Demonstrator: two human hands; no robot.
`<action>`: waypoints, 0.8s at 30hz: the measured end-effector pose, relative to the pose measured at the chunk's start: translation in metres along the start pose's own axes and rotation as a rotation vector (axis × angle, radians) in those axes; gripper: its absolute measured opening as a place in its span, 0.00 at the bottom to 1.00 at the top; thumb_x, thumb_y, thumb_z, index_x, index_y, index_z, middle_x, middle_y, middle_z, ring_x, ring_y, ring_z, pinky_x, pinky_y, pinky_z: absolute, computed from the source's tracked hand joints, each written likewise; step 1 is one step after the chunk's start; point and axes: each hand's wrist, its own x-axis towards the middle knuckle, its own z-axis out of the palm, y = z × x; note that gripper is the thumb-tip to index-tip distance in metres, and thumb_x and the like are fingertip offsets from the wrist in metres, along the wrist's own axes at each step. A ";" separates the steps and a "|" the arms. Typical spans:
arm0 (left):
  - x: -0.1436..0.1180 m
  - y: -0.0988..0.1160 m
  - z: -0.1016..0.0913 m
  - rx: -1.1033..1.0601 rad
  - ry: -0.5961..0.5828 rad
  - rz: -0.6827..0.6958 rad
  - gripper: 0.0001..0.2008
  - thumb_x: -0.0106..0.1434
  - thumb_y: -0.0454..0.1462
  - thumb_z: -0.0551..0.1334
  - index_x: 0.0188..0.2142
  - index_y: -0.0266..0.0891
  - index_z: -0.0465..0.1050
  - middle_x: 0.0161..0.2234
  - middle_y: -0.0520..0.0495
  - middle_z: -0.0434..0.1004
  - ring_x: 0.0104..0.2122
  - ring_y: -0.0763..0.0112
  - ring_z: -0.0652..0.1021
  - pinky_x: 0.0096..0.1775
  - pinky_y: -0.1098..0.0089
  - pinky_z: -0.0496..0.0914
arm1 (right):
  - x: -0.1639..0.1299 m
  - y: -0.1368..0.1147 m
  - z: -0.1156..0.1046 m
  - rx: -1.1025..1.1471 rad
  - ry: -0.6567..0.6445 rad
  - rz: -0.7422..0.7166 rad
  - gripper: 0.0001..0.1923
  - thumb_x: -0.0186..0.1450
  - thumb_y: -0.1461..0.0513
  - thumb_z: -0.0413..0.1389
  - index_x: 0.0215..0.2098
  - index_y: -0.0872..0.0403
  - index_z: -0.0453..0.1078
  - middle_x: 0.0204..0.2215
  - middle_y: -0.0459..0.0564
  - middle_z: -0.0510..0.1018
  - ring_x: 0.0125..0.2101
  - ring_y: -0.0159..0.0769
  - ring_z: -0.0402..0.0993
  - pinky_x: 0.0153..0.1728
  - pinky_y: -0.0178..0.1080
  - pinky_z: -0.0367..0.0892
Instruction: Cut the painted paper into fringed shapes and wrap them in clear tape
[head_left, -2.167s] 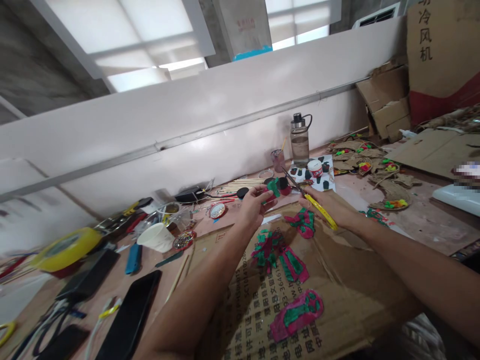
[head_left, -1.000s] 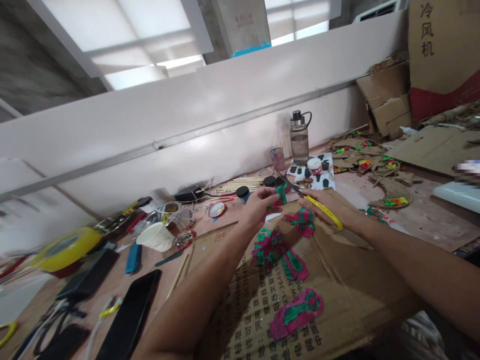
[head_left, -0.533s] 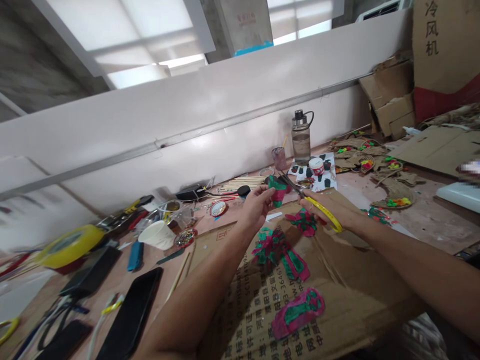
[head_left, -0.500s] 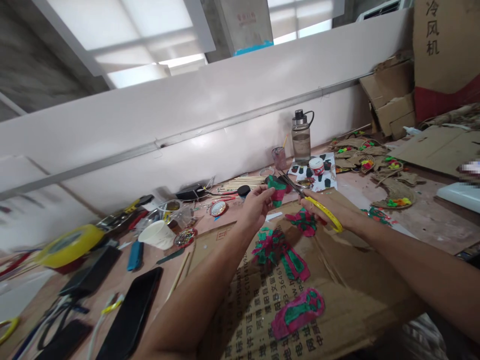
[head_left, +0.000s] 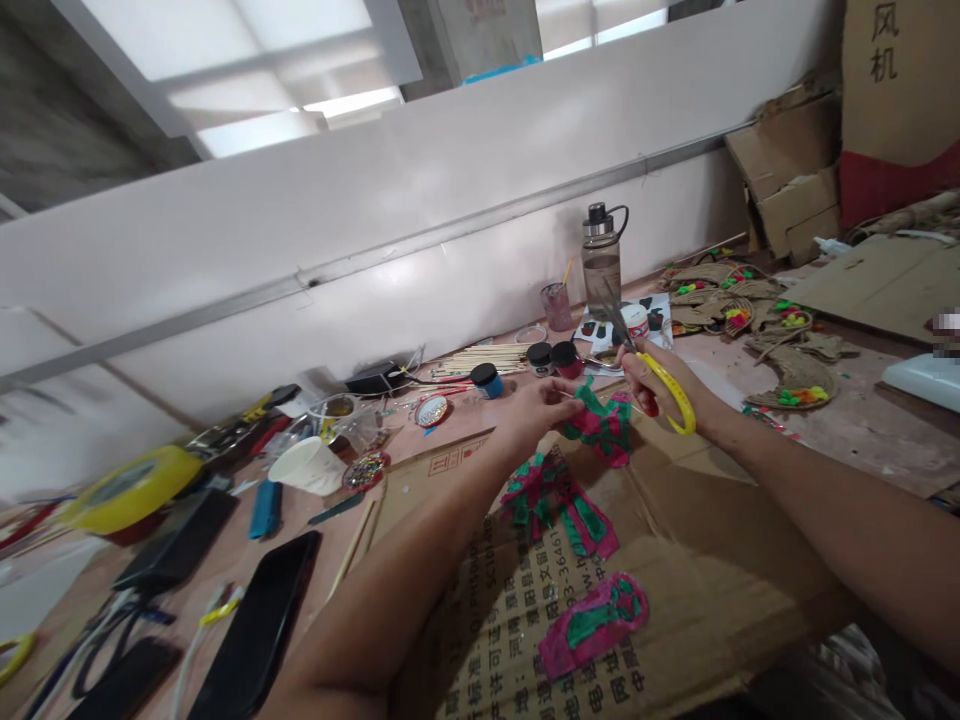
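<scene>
My left hand (head_left: 549, 408) pinches the edge of a green-and-pink painted piece (head_left: 588, 398) just above the cardboard. It overlaps a cluster of similar painted pieces (head_left: 619, 448), so where one ends and the other begins is hard to make out. Wrapped in my right hand (head_left: 654, 378) are scissors with yellow handles (head_left: 681, 402), their blurred blades pointing up and away from the piece. Closer to me on the cardboard sheet (head_left: 697, 570) lie a bunched painted cluster (head_left: 529, 495), a painted strip (head_left: 589, 522) and a larger pink strip with a green middle (head_left: 596, 625).
Behind my hands stand paint jars (head_left: 486, 380), a water bottle (head_left: 602, 265) and thin sticks (head_left: 487, 358). To the left are a paper cup (head_left: 307, 466), a black phone (head_left: 259, 625) and yellow tape (head_left: 135, 490). Decorated woven pieces (head_left: 795, 380) lie at right.
My left hand has moved right and slightly down with its painted piece, to the cluster. The scissors have turned more upright and shifted right, away from the piece.
</scene>
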 end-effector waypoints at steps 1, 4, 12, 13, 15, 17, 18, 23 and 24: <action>0.002 -0.003 0.005 0.045 -0.022 0.005 0.19 0.49 0.41 0.77 0.36 0.36 0.75 0.26 0.50 0.77 0.24 0.74 0.76 0.26 0.74 0.69 | 0.001 -0.001 0.000 0.043 0.025 0.015 0.27 0.66 0.36 0.52 0.34 0.49 0.59 0.18 0.39 0.64 0.15 0.29 0.61 0.16 0.33 0.58; 0.004 -0.005 0.021 0.190 -0.068 0.027 0.16 0.52 0.39 0.75 0.37 0.36 0.75 0.26 0.50 0.77 0.25 0.74 0.76 0.27 0.74 0.69 | 0.002 -0.003 0.003 0.137 0.070 0.041 0.27 0.62 0.36 0.58 0.34 0.49 0.60 0.19 0.38 0.64 0.14 0.28 0.60 0.14 0.33 0.57; -0.001 0.034 0.021 0.773 0.095 0.172 0.04 0.60 0.36 0.68 0.33 0.39 0.81 0.35 0.46 0.84 0.34 0.66 0.80 0.40 0.69 0.73 | 0.005 0.005 0.003 0.185 0.089 0.037 0.25 0.63 0.38 0.59 0.40 0.48 0.65 0.20 0.38 0.63 0.15 0.27 0.57 0.12 0.32 0.55; 0.001 0.036 0.012 0.809 0.133 0.165 0.04 0.61 0.36 0.67 0.34 0.39 0.81 0.35 0.46 0.84 0.35 0.65 0.80 0.40 0.69 0.72 | 0.005 0.006 0.003 0.190 0.088 0.032 0.26 0.63 0.38 0.58 0.40 0.48 0.64 0.21 0.38 0.63 0.16 0.27 0.58 0.13 0.32 0.55; 0.009 0.034 -0.008 0.870 0.199 0.134 0.04 0.61 0.34 0.66 0.32 0.39 0.82 0.33 0.47 0.83 0.34 0.66 0.79 0.41 0.69 0.72 | 0.005 0.008 0.002 0.185 0.076 0.017 0.25 0.64 0.38 0.58 0.41 0.48 0.65 0.21 0.39 0.63 0.17 0.28 0.59 0.14 0.32 0.57; 0.017 0.025 -0.028 0.929 0.166 0.100 0.06 0.61 0.34 0.64 0.31 0.38 0.81 0.31 0.48 0.82 0.33 0.65 0.79 0.39 0.69 0.72 | 0.005 0.012 0.001 0.159 0.065 0.002 0.24 0.65 0.39 0.57 0.41 0.49 0.65 0.22 0.39 0.63 0.17 0.28 0.59 0.15 0.32 0.57; 0.020 0.019 -0.036 0.959 0.136 0.090 0.06 0.60 0.35 0.64 0.31 0.38 0.81 0.30 0.48 0.82 0.33 0.65 0.79 0.38 0.69 0.71 | 0.006 0.014 0.001 0.140 0.066 -0.004 0.24 0.66 0.39 0.57 0.42 0.49 0.65 0.22 0.39 0.64 0.17 0.28 0.59 0.15 0.32 0.57; 0.029 -0.006 -0.050 1.085 -0.022 0.036 0.06 0.57 0.38 0.67 0.33 0.41 0.84 0.32 0.48 0.84 0.35 0.63 0.80 0.38 0.70 0.71 | 0.008 0.020 0.002 0.080 0.069 -0.051 0.22 0.67 0.41 0.56 0.43 0.49 0.67 0.25 0.40 0.67 0.19 0.28 0.61 0.19 0.33 0.60; 0.030 -0.008 -0.048 1.110 -0.030 0.020 0.07 0.57 0.39 0.68 0.34 0.42 0.84 0.32 0.48 0.84 0.35 0.63 0.80 0.38 0.69 0.72 | 0.008 0.020 0.002 0.070 0.072 -0.064 0.22 0.67 0.41 0.56 0.42 0.49 0.67 0.26 0.41 0.68 0.19 0.27 0.61 0.19 0.33 0.60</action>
